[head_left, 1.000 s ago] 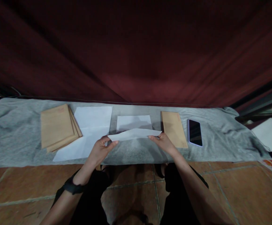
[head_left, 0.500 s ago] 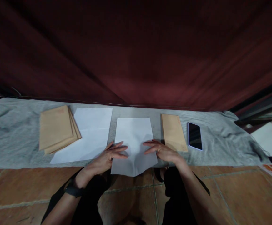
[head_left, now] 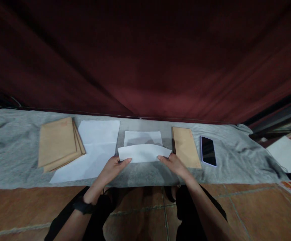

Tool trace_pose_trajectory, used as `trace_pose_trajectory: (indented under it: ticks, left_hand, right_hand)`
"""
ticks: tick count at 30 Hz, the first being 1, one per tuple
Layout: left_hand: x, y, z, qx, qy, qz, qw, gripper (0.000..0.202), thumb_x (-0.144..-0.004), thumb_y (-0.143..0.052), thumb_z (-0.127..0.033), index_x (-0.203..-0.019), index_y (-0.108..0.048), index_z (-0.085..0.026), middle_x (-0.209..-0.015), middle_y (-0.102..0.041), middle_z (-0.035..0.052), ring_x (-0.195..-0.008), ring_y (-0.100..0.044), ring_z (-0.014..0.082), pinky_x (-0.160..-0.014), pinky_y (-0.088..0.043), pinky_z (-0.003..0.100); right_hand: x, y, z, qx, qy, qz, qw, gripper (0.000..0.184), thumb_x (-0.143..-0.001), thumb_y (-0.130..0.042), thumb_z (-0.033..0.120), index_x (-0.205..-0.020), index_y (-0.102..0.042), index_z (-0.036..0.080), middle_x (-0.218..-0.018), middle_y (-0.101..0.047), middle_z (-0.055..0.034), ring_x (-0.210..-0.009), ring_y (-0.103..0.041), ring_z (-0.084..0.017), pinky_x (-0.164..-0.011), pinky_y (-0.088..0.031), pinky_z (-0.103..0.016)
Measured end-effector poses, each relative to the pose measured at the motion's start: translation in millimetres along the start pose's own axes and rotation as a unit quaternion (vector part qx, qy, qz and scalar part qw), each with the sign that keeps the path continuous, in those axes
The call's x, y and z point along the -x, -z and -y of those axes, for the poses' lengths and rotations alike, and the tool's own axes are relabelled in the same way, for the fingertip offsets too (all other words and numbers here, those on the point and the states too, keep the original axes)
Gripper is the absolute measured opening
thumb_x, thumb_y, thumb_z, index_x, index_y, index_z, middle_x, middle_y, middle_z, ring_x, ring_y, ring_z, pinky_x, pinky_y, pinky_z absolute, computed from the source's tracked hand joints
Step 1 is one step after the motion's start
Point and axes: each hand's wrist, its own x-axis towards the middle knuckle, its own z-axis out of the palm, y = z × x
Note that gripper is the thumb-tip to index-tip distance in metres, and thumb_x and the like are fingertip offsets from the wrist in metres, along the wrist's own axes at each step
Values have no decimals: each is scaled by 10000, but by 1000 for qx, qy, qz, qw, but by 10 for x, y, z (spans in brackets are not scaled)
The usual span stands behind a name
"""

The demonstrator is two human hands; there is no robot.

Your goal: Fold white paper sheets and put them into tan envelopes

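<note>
A white sheet of paper (head_left: 143,154) lies in front of me, its near part bent up and over toward the far part. My left hand (head_left: 117,167) grips the left end of the bent part, thumb on top and fingers behind. At the right end my right hand (head_left: 172,162) holds the paper the same way. Left of it rest more white sheets (head_left: 99,134), partly under a stack of brown envelopes (head_left: 57,139). Close beyond my right hand is another brown envelope (head_left: 187,147).
A phone (head_left: 208,150) with a purple edge lies right of the single envelope. Grey cloth (head_left: 235,150) covers the narrow surface, and a dark red curtain (head_left: 145,67) hangs behind it. At the far right is a white flat object (head_left: 288,154).
Both hands have gone from resting with spread fingers on the flat paper to gripping its near edge. That edge is now lifted and folded away from me.
</note>
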Motion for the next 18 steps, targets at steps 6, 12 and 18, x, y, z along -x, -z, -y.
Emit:
trace_pose_trajectory:
  ticks: [6,12,18]
  left_hand:
    - [-12,-9,-58,-6,26,-3,1000,555,-758,-618,-712,-757,-751,-172,-766,-758,48,-780,-680,255,-725,-531,334]
    - [-62,-172,9,-116,-19,-124,985,460,-833,-543,-621,-854,-704,-192,-782,-728,38,-727,-637,215,-683,-476,302]
    - [-165,-257,-10,-246,13,-200,948,287,-881,-563,-439,-1044,-627,-212,-881,-731,39,-782,-681,210,-686,-465,278]
  right_hand:
    - [-109,-80,-30,-111,-43,-36,992,456,-942,-538,563,-1094,-740,183,-1012,-789,-74,-951,-715,-259,-836,-557,-365]
    - [-191,-179,57,46,-83,-91,991,360,-999,-454,449,-958,-708,197,-851,-758,-60,-793,-689,-212,-704,-480,-280]
    - [-310,-174,197,203,-141,-85,965,246,-1013,-498,370,-1073,-681,217,-936,-769,-64,-897,-722,-208,-699,-447,-247]
